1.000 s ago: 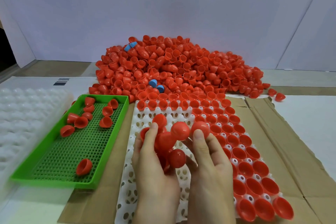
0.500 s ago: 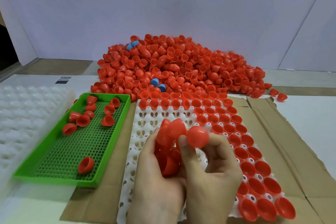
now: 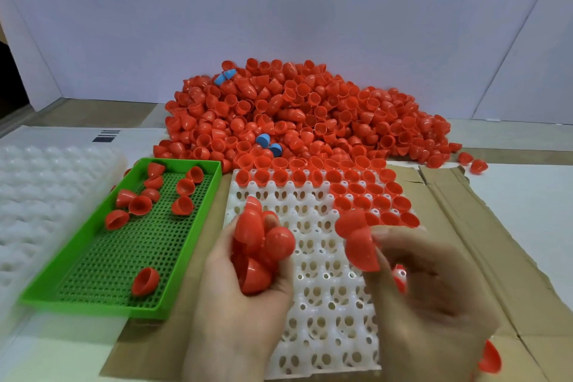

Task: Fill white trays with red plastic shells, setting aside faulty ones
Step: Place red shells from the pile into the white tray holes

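Note:
A white tray (image 3: 313,260) with round pockets lies on cardboard in front of me; red shells fill its far row and right side. My left hand (image 3: 238,304) grips a handful of red shells (image 3: 263,245) over the tray's left part. My right hand (image 3: 431,295) pinches red shells (image 3: 359,242) just above the tray's middle, and hides the tray's right near part. A big pile of red shells (image 3: 310,121) lies beyond the tray.
A green perforated tray (image 3: 198,236) at the left holds several red shells. A stack of white trays (image 3: 40,195) sits at the far left. A few blue shells (image 3: 263,140) are mixed into the pile. Brown cardboard (image 3: 459,214) extends to the right.
My right hand has drawn away to the right from the left hand, taking shells with it. The left hand keeps its handful.

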